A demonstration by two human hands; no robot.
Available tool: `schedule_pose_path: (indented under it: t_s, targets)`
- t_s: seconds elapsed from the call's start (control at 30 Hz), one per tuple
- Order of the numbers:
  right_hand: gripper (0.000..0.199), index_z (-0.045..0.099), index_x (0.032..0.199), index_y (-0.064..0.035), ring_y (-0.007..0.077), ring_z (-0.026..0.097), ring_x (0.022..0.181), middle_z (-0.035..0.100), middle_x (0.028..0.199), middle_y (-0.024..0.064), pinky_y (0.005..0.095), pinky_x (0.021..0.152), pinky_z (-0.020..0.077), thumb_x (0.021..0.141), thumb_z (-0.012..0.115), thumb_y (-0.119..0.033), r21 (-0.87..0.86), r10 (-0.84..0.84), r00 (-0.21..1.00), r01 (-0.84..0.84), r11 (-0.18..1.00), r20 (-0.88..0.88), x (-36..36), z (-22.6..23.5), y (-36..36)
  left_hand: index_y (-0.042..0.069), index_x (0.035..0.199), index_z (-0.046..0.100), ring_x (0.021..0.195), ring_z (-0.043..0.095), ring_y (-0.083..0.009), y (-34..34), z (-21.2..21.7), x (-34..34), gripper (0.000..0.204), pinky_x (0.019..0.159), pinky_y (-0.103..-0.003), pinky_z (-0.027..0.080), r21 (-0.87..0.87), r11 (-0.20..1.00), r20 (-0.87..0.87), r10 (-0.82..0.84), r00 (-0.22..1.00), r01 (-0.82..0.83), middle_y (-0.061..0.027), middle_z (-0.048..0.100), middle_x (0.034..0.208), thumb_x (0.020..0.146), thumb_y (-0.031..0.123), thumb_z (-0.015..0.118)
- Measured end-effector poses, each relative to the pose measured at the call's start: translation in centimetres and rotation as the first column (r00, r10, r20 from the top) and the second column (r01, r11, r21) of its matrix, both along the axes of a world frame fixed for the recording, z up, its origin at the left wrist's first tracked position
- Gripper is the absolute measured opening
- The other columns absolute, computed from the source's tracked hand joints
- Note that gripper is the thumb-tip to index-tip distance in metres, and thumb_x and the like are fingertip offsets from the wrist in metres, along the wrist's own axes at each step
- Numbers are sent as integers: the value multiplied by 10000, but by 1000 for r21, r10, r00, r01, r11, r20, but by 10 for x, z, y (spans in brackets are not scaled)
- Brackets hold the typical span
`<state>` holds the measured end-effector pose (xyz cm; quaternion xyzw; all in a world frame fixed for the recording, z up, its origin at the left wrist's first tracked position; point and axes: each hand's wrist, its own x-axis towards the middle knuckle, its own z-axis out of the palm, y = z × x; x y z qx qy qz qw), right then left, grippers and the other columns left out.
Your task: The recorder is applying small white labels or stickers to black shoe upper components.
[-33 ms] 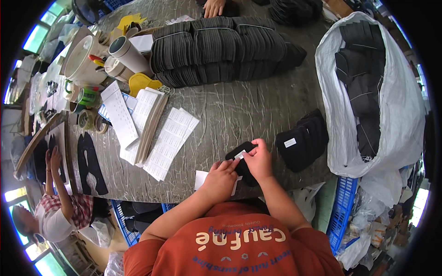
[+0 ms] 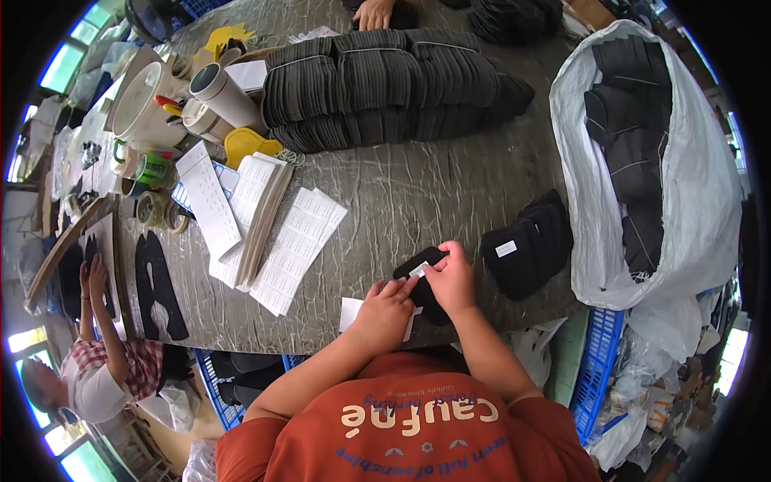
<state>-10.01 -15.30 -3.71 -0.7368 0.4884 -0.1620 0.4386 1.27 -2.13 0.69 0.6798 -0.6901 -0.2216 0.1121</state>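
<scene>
Near the table's front edge lies a black fabric piece point(image 2: 434, 304) with rounded ends, bearing a small white label point(image 2: 420, 269). My right hand point(image 2: 454, 281) is closed at its far right edge, the thumb on the label and the fingers round the rim. My left hand point(image 2: 385, 316) lies palm down, fingers stretched out and fingertips by the label's left end. Its thumb is hidden. A white sheet point(image 2: 350, 312) shows partly from under that hand. To the right, a fanned stack of black pieces point(image 2: 522, 261) has a similar label on top.
Sheets of printed labels point(image 2: 299, 249) lie left of my hands. Tied bundles of black pieces point(image 2: 377, 88) stretch across the back. A white sack point(image 2: 570, 161) holds more at the right. Cups point(image 2: 221, 95) and tape rolls point(image 2: 150, 209) crowd the left. Another person point(image 2: 104, 369) works at far left.
</scene>
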Motion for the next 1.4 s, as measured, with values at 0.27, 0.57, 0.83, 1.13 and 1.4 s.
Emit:
schedule_pose_path:
  t_s: [0.27, 0.57, 0.83, 1.13, 1.4]
  targets:
    - [224, 552, 887, -41, 311, 589, 701, 589, 714, 120, 409, 664, 485, 737, 717, -57, -352, 41, 996, -8, 936, 85, -4, -7, -4, -17, 866, 625, 1275, 417, -326, 6, -3, 10, 172, 1070, -468, 318, -20, 1000, -174, 15, 985, -19, -172, 457, 1404, 824, 141, 573]
    - [161, 498, 803, -25, 325, 575, 601, 549, 668, 164, 351, 572, 458, 805, 658, -18, -140, 86, 983, -63, 988, 160, -35, 10, -38, -33, 954, 604, 1350, 350, -351, 16, -13, 11, 187, 1066, -492, 325, 35, 999, -244, 29, 969, -21, -190, 434, 1415, 862, 129, 585]
    - [288, 592, 1024, -9, 272, 587, 865, 613, 875, 110, 397, 835, 456, 752, 686, -21, -341, 297, 948, -317, 885, -111, -43, 76, -36, -55, 937, 648, 1162, 551, -344, 7, -10, 15, 149, 948, -388, 458, 80, 920, -642, 342, 687, -383, -201, 647, 1109, 889, 77, 599]
    - [97, 548, 832, -26, 189, 577, 732, 569, 783, 88, 299, 664, 472, 825, 618, 40, 92, 237, 897, -290, 953, 374, -10, 48, 28, -40, 832, 647, 644, 547, -134, 0, 23, 23, 281, 618, -306, 465, 527, 751, -496, 652, 574, -397, -89, 600, 668, 934, 215, 585]
    - [58, 583, 842, -5, 48, 537, 655, 583, 699, 2, 225, 606, 443, 865, 635, -20, 281, -71, 916, -47, 959, 395, -19, 17, 6, -52, 816, 604, 952, 614, -380, 17, 15, 27, 298, 825, -446, 484, 379, 904, -350, 336, 874, -196, -209, 645, 1045, 911, 227, 563]
